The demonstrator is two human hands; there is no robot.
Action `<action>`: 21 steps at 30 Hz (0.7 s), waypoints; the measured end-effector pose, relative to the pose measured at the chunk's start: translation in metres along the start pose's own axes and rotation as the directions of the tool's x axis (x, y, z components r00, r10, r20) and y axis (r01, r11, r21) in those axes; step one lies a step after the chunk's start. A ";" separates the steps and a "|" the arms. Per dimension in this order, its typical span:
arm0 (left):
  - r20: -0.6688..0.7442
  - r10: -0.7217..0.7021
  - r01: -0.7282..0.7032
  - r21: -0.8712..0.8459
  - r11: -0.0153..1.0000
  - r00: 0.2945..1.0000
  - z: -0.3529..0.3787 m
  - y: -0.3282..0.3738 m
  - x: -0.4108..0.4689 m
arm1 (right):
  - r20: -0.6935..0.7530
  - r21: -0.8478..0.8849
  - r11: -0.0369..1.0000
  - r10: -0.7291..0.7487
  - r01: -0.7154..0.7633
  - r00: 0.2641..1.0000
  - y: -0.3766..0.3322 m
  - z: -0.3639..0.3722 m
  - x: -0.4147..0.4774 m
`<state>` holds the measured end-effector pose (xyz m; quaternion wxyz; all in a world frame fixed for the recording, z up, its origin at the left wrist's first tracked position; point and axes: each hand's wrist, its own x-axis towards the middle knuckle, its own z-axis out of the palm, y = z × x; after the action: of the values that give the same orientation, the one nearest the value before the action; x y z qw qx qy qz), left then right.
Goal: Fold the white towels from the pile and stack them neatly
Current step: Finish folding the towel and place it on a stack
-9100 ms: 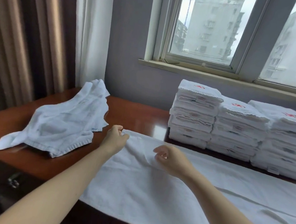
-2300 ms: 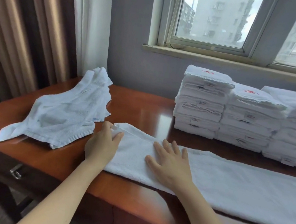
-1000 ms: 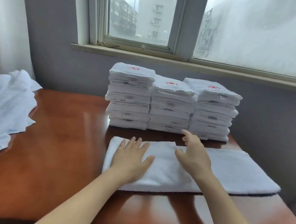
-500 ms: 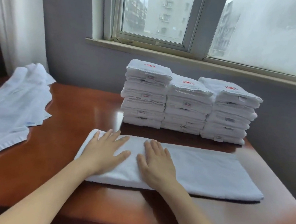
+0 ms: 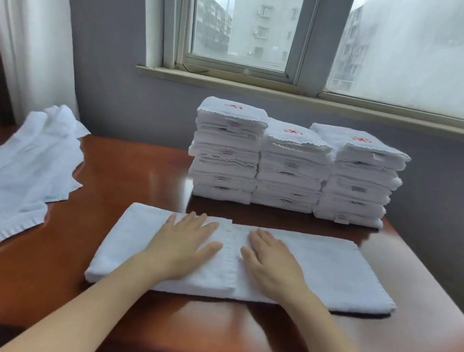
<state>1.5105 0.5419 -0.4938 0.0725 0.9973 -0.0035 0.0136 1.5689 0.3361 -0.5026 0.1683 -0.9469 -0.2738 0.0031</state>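
A white towel [image 5: 328,271], folded into a long strip, lies flat across the middle of the brown wooden table [image 5: 139,180]; its left end is doubled over to about the middle. My left hand [image 5: 184,247] presses flat on that doubled part with straight fingers. My right hand [image 5: 270,261] lies flat just right of the folded edge. Behind them stand three stacks of folded white towels [image 5: 292,166] with red marks on top. The loose pile of unfolded white towels [image 5: 10,182] sits at the table's left.
A grey wall and a window sill [image 5: 326,102] rise right behind the stacks. White and brown curtains [image 5: 27,24] hang at the left. The table's front edge runs near my forearms and its right edge lies past the towel's end.
Since the older frames the spread towel was folded lengthwise into a strip and its left end laid over. In the last half second both hands stayed flat on it, a little further apart.
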 end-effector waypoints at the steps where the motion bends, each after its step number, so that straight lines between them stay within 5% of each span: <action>1: -0.001 0.039 -0.039 0.002 0.999 0.999 0.002 0.015 0.006 | -0.011 -0.026 0.999 0.028 -0.028 1.000 0.015 -0.005 -0.003; 10: 0.061 0.287 -0.287 -0.005 0.958 0.956 0.021 0.137 0.063 | -0.132 -0.139 0.947 0.272 -0.289 0.953 0.118 -0.044 -0.034; 21: 0.015 0.290 -0.290 -0.005 0.957 0.957 0.043 0.152 0.073 | -0.232 -0.058 0.896 0.416 -0.439 0.879 0.126 -0.053 -0.039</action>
<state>1.5836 0.3849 -0.5125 0.0710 0.9860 -0.1501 0.0161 1.6063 0.1995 -0.4964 0.1398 -0.9865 -0.0379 -0.0767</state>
